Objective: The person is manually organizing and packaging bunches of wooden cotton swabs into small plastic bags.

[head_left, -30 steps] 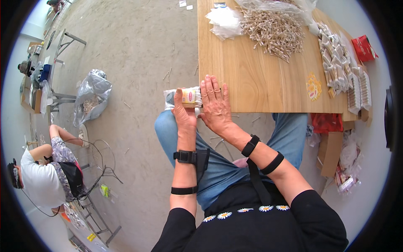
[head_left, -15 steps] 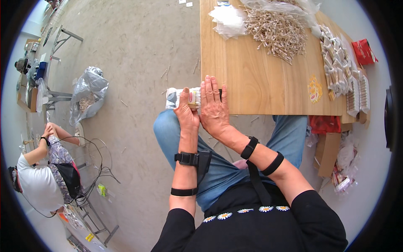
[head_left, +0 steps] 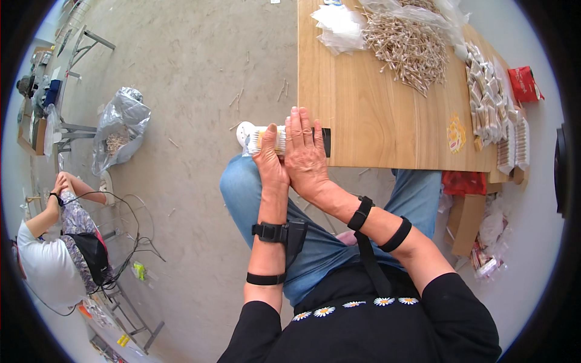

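Change since earlier: hardly any; both hands stay pressed over the bundle at the table's near-left corner, and the other person on the floor has drawn their arms in and now sits hunched.
Left hand: fingers together and straight, laid along the bundle's left part, thumb on top.
Right hand: flat, fingers side by side and extended, covering the bundle's right part.
Bundle of sticks: a pale packed row with a white end piece, jutting left past the table edge, under both palms.
Wooden table: light board; loose heap of sticks far, clear bags beside it, packed rows at right.
Room: grey concrete floor, a silver bag left, another person seated near-left.
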Demonstrator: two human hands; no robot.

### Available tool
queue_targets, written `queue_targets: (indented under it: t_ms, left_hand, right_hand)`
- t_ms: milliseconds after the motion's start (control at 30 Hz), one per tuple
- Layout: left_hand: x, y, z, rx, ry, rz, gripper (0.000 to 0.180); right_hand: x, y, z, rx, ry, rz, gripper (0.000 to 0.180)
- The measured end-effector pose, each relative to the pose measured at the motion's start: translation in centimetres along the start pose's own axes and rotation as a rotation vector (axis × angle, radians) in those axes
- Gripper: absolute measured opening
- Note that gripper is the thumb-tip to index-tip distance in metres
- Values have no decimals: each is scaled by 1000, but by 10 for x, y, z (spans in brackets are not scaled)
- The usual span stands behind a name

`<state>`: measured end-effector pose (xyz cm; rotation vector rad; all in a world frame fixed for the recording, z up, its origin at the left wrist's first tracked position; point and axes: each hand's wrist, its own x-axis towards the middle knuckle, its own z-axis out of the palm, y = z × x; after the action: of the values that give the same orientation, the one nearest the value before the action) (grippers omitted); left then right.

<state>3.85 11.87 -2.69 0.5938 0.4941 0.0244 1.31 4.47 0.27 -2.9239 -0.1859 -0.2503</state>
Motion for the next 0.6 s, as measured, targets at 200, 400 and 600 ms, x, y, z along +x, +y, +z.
queue_targets:
  t_ms: [200,400,600]
  left_hand:
    - [1,8,-2,7,6,3,19]
    - [5,17,-2,1,82,19,21]
    - [9,25,-11,-22,83,10,20]
  right_hand:
    - [5,-6,6,-51,-19,-57,62]
    - [13,-15,6,-60,-62,-126,60]
    - [19,-24,3,7,-57,-209,57]
